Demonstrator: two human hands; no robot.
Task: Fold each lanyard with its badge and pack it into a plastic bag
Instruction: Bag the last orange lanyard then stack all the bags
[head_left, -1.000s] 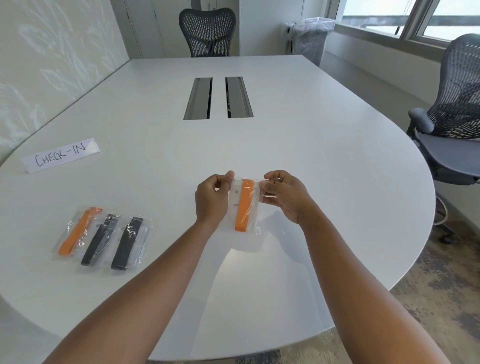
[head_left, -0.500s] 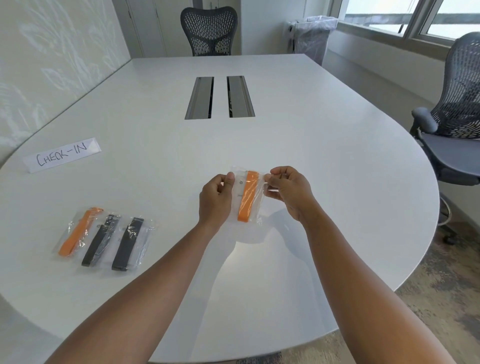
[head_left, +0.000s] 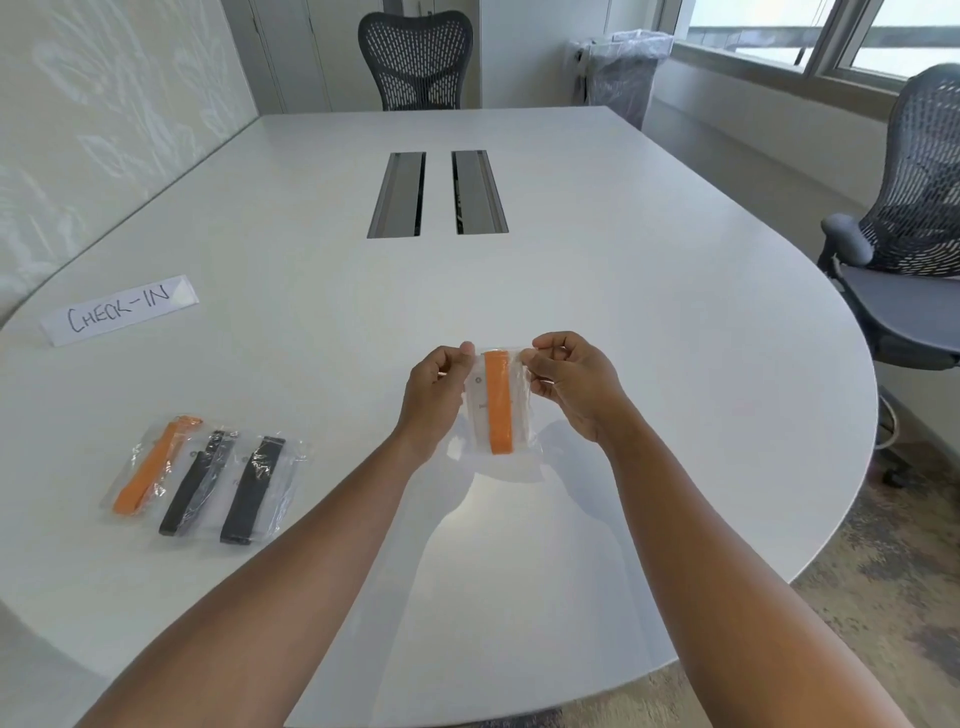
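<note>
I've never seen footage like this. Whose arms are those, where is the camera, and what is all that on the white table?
There is no machine here: a person wears a camera on their head, so you look down along their own two bare arms. The left hand and right hand each pinch a top corner of a clear plastic bag, holding it up over the white table. Inside it is a folded orange lanyard with a white badge. To the left lie three packed bags, one with an orange lanyard, two with dark ones. Farther back is a paper sign reading CHECK-IN. Office chairs stand around the table.
</note>
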